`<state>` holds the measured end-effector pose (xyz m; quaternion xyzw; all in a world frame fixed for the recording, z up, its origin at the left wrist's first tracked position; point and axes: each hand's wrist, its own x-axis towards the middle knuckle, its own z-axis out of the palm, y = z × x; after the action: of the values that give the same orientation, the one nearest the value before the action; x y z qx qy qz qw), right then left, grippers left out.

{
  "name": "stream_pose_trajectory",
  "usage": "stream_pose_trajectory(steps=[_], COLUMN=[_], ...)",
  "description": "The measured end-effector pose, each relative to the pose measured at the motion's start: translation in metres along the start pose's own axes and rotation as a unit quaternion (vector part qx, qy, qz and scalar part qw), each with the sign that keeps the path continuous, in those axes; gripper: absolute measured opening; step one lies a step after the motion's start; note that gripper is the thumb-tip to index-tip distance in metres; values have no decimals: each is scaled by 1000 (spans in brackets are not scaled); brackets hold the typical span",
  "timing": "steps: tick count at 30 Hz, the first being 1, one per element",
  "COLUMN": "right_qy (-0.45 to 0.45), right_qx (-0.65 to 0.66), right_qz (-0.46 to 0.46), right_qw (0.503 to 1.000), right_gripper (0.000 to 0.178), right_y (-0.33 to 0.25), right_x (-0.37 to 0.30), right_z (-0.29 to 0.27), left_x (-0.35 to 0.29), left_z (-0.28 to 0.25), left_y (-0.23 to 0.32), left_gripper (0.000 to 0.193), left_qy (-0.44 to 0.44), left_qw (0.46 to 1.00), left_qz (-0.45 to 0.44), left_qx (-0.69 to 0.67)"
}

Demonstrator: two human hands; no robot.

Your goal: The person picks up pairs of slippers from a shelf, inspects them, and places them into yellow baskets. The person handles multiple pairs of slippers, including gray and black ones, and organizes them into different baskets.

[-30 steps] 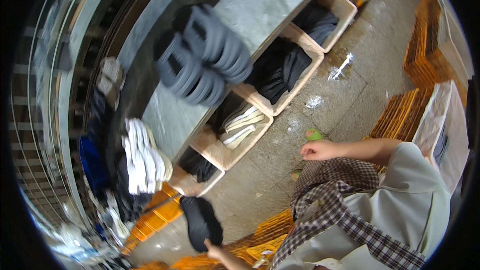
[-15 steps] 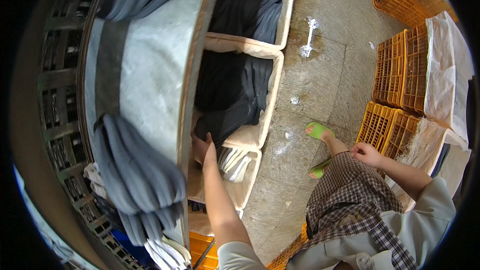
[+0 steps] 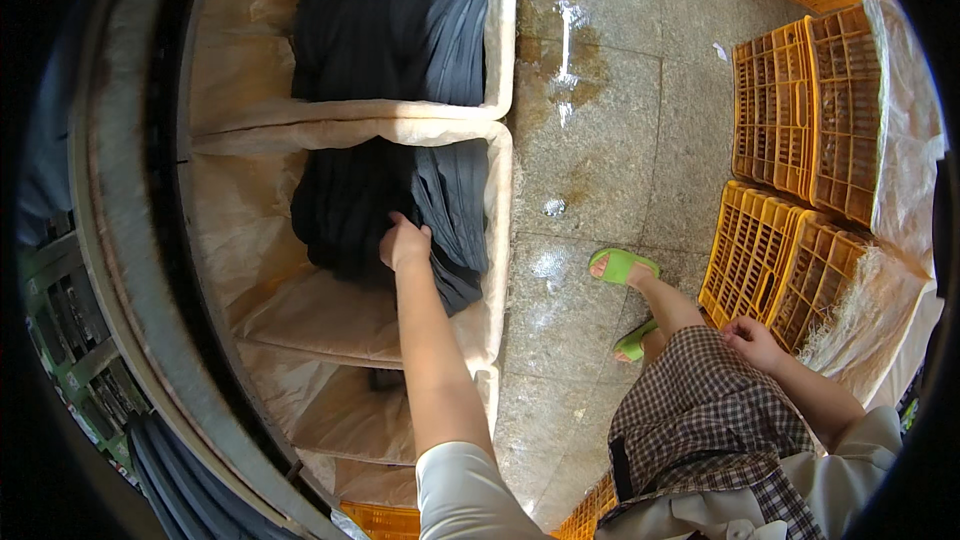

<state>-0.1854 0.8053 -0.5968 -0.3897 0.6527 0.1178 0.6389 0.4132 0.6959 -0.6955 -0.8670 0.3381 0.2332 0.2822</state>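
My left hand [image 3: 407, 243] reaches into a cloth-lined bin [image 3: 500, 240], its fingers curled on a pile of black and dark grey knitted tubes [image 3: 450, 205] that look like socks or stockings. Part of its fingers sinks into the dark fabric, so the exact grip is partly hidden. Low on the right, my right hand [image 3: 755, 345] rests against the brown checked apron [image 3: 690, 380] over my lap. Its fingers are curled inward; whether anything small is between them does not show.
Another lined bin [image 3: 502, 30] beyond holds more dark knitwear [image 3: 390, 30]. Nearer stands a third lined bin [image 3: 350, 410]. Grey tubes [image 3: 185, 480] lie at lower left below a curved edge [image 3: 115, 240]. Orange crates [image 3: 775, 110] stand stacked right of the wet floor [image 3: 600, 170].
My view has shifted over the bins, and the tabletop with its grey stacks has mostly left it. My left hand has moved farther into the bin, onto the dark pile. My right hand stays by the apron.
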Motion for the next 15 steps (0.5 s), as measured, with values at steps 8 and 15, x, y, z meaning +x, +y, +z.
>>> stream_pose_trajectory(steps=[8,15], right_qy=[-16,-35], right_qx=[17,-22], right_qz=[17,-5], right_qw=[1000,999], right_gripper=[14,13], right_y=[1,-10], right_x=[8,-1], right_z=[20,30], left_x=[3,-37], left_z=[46,84], left_y=[-86,-75], left_gripper=[95,91], left_qy=[33,205], left_qw=[874,937], left_qz=[121,71], left_qx=[-470,-273])
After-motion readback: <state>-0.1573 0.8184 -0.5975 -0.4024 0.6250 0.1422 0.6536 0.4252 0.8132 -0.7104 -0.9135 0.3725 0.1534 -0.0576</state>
